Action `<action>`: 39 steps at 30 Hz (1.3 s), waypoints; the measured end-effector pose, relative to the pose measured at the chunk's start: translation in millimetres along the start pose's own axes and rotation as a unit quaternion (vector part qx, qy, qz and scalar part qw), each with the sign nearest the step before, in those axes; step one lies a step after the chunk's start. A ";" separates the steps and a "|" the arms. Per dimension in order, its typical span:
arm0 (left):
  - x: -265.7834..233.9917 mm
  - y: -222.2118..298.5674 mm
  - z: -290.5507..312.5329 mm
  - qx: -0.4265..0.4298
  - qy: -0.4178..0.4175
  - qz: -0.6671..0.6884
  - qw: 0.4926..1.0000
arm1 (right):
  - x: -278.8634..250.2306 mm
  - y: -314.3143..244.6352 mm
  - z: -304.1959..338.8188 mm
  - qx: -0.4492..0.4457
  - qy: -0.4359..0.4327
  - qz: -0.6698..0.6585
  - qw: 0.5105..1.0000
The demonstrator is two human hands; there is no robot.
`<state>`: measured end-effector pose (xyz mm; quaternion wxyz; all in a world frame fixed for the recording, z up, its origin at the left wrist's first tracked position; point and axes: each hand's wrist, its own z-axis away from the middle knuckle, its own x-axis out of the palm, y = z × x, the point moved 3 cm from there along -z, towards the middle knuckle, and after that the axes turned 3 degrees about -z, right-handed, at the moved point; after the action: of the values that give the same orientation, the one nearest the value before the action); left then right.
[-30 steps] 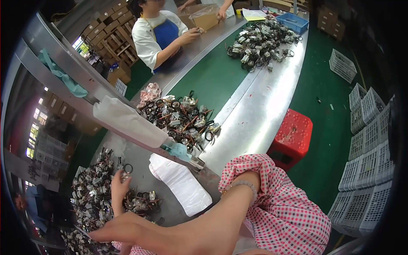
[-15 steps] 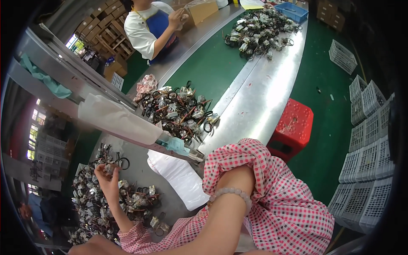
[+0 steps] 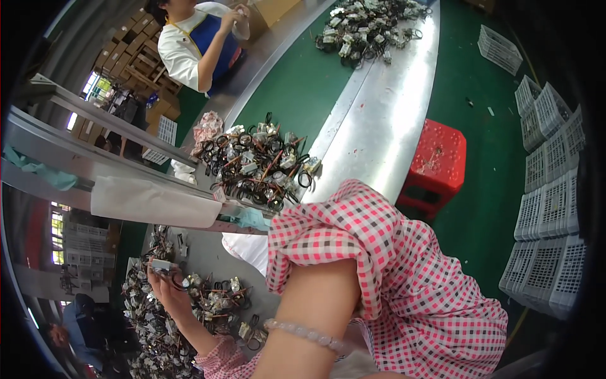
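Observation:
My left hand (image 3: 169, 292) is on the left side, its fingers closed around a small wired part (image 3: 163, 266) with a pale block and a dark cable. It is held over a large heap of similar wired parts (image 3: 148, 316) on the grey table. My right forearm (image 3: 322, 297), wearing a beaded bracelet (image 3: 303, 331), comes out of a pushed-up pink checked sleeve (image 3: 353, 215) and runs down past the lower edge. The right hand itself lies outside the picture. Partly hidden behind the sleeve is a white sheet or bag (image 3: 249, 249).
A metal rail wrapped in white cloth (image 3: 151, 201) crosses above the table. Beyond it lie a nearer pile of wired parts (image 3: 255, 161) and a farther one (image 3: 372, 28). A red stool (image 3: 442, 151) and stacked grey crates (image 3: 549, 208) stand right. A co-worker (image 3: 202, 47) is across the bench.
The view has shifted, with far things now higher. The part's pale block now shows above my left fingers. My right forearm has moved down and left in the picture, its sleeve covering more of the white sheet.

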<state>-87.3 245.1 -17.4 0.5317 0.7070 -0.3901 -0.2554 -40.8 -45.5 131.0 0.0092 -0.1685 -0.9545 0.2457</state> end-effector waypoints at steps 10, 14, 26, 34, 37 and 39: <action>55.4 -19.7 37.3 -0.190 0.017 0.393 0.899 | 26.9 64.3 48.4 0.057 -0.096 0.171 0.979; 53.9 -45.6 44.7 -0.157 0.027 0.138 0.978 | -63.9 43.0 80.2 0.137 0.025 -0.015 0.990; 175.4 37.9 52.4 0.029 -0.121 0.059 0.991 | -89.4 58.9 95.9 0.201 0.312 -0.171 0.913; 199.0 30.8 72.4 0.049 -0.051 -0.014 0.997 | -81.6 57.5 96.6 0.154 0.372 -0.092 0.911; 196.0 27.0 69.6 0.145 -0.087 -0.056 0.984 | -77.1 58.0 91.3 0.174 0.366 -0.087 0.910; 196.4 34.9 69.6 0.119 -0.082 -0.026 0.989 | -74.8 60.8 89.8 0.182 0.355 -0.077 0.914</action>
<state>-40.2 40.5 5.2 0.4030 0.7518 -0.4419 -0.2778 40.1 -61.8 28.2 0.3967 -0.1662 -0.8371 0.3380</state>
